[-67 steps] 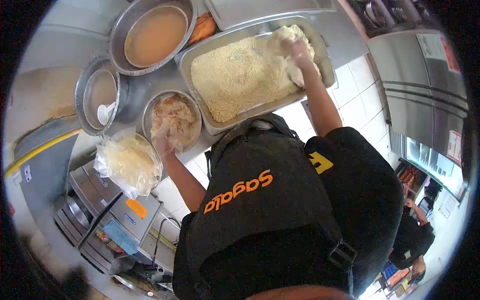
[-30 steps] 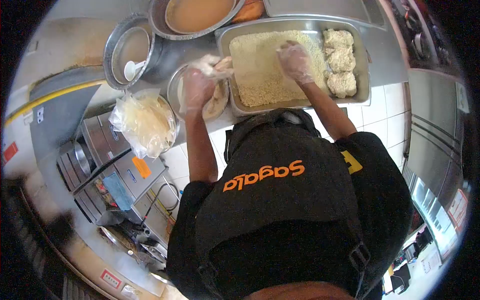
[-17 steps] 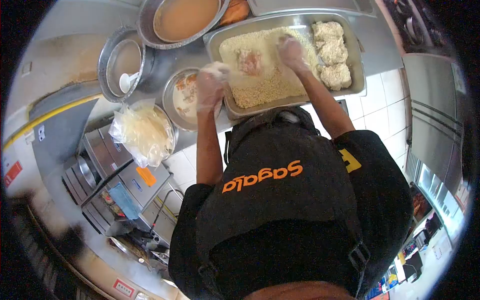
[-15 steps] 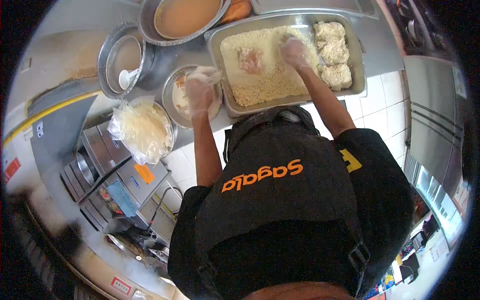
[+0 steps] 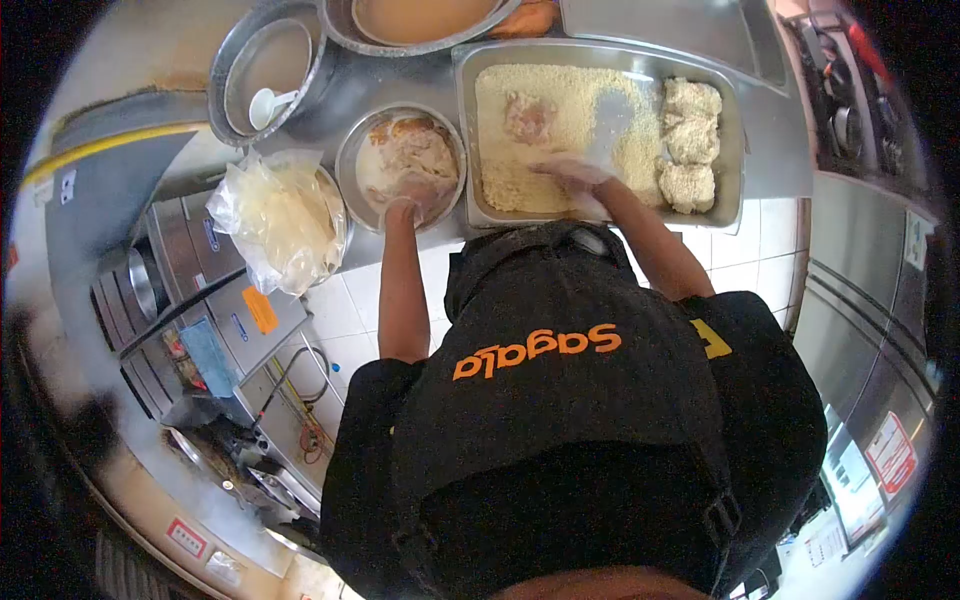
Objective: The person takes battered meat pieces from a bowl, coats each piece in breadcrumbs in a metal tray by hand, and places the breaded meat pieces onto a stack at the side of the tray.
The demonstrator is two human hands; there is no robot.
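Note:
My left hand [image 5: 418, 190], in a clear glove, is down in a round metal bowl [image 5: 352, 205]. Its fingers are partly hidden and seem to grip a pale, coated piece of raw meat [image 5: 408, 145]. My right hand [image 5: 578, 177], also gloved, lies low over pale breadcrumbs [image 5: 510, 192] in a large metal tray [image 5: 735, 150], fingers stretched to the left and nothing seen in them. Another raw meat piece [image 5: 530, 118] rests on the crumbs above it. Several crumb-coated pieces [image 5: 690, 138] line the tray's right end.
Left of the bowl sits a plastic bag [image 5: 275, 225] with pale contents. Behind it stands a metal basin [image 5: 222, 95] holding a white scoop [image 5: 263, 108]. A larger basin of brownish liquid [image 5: 425, 18] is at the back. A metal lid or tray [image 5: 660, 30] lies behind the crumb tray.
My left hand has lowered into the bowl with the meat. My right hand has moved left and nearer to me across the tray, and a bare patch of tray floor shows where it was.

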